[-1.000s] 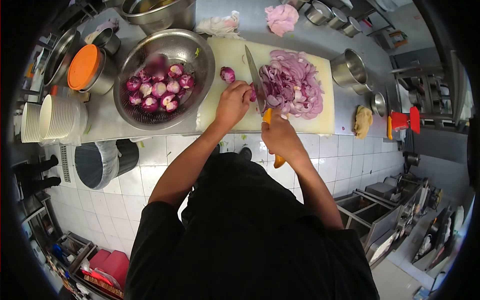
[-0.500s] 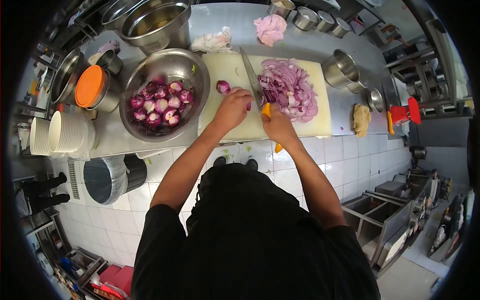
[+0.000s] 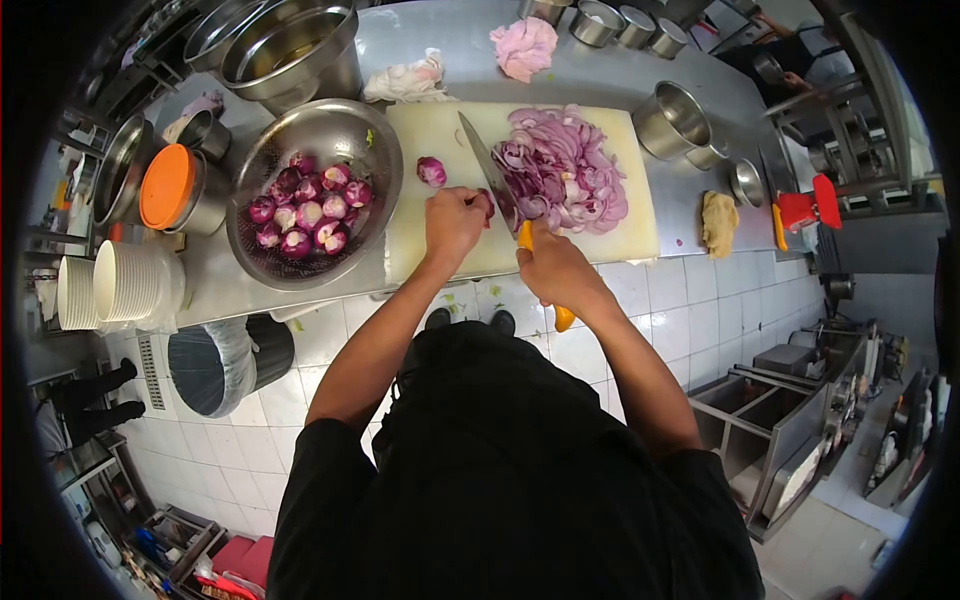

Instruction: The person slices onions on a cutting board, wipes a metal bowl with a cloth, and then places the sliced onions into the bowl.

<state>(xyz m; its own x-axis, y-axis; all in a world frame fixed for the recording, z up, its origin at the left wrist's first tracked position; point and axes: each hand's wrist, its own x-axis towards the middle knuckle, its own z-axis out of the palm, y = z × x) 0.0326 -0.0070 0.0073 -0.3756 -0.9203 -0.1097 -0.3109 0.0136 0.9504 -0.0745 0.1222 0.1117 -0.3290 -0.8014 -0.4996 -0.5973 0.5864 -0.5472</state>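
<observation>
My right hand (image 3: 562,268) is closed around the orange handle of a large kitchen knife (image 3: 484,160), whose blade points away from me over the white cutting board (image 3: 415,235). Just left of the blade, my left hand (image 3: 455,228) grips a red onion piece (image 3: 486,207), mostly covered by my fingers. A peeled red onion half (image 3: 431,171) lies on the board beyond my left hand. Right of the knife spreads a heap of sliced red onion (image 3: 575,170). Several whole peeled red onions (image 3: 309,212) sit in a perforated steel bowl (image 3: 376,225) on the left.
Steel pots (image 3: 290,50) and an orange-lidded container (image 3: 167,187) stand at the left, near stacked white bowls (image 3: 130,283). A pink cloth (image 3: 524,48) lies behind the board. To the right are a steel pot (image 3: 672,120), a yellow cloth (image 3: 719,224) and a red-handled tool (image 3: 808,208).
Both hands stay close together over the board, with the knife still beside the onion piece. The whole view has shifted slightly, and a person now shows at the upper right.
</observation>
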